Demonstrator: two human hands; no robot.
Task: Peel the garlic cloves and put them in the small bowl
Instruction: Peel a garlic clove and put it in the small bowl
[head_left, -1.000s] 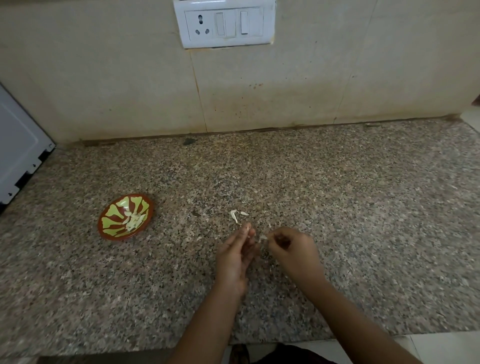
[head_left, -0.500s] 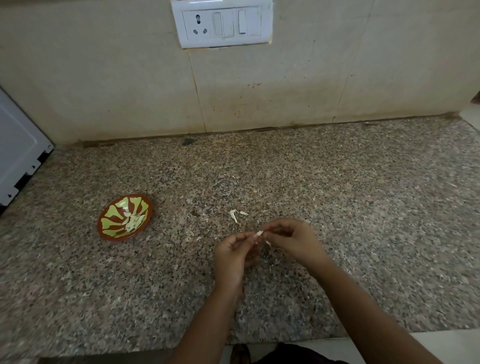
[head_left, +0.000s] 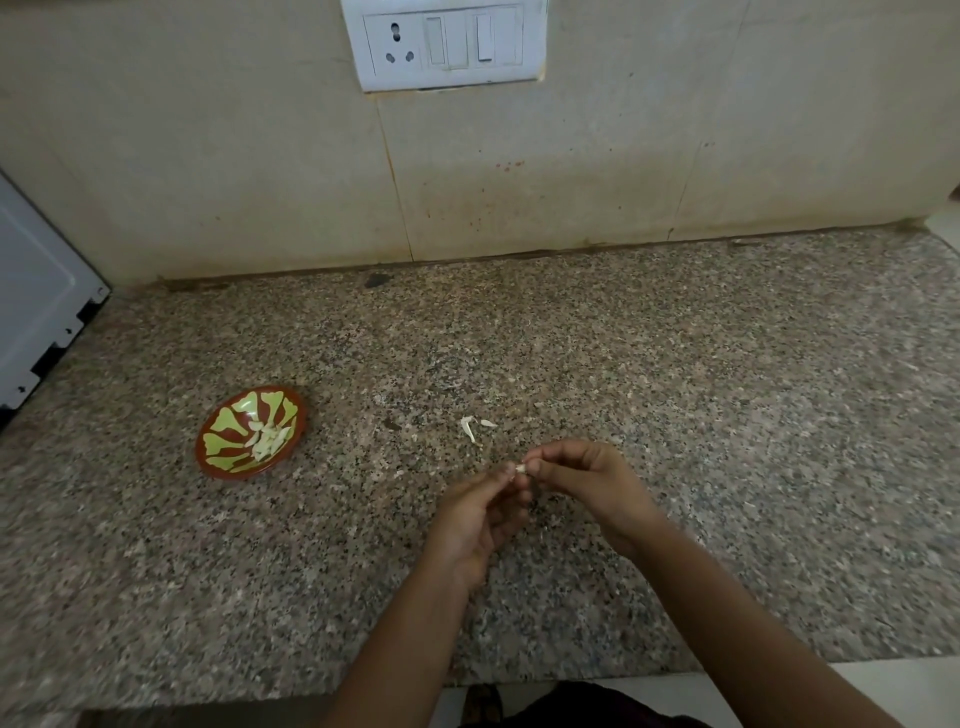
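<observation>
Small pale garlic clove, frame centre: pinched between left hand and right hand. Skin seemingly part-attached; peel lengthwise, gently, before moving to red-and-green patterned bowl, centre left.

**One clove in the fingers, a heap in the bowl**

The garlic clove is a small pale bit, mostly hidden, pinched between the fingertips of the left hand and the right hand above the counter. Two pale garlic slivers lie on the stone near it, at its 11 o'clock. The small bowl, shallow, red-brown with yellow-green petal shapes, sits upright well apart at the clove's 9 o'clock. Peeled cloves lie heaped inside, toward its 3 o'clock side.
</observation>
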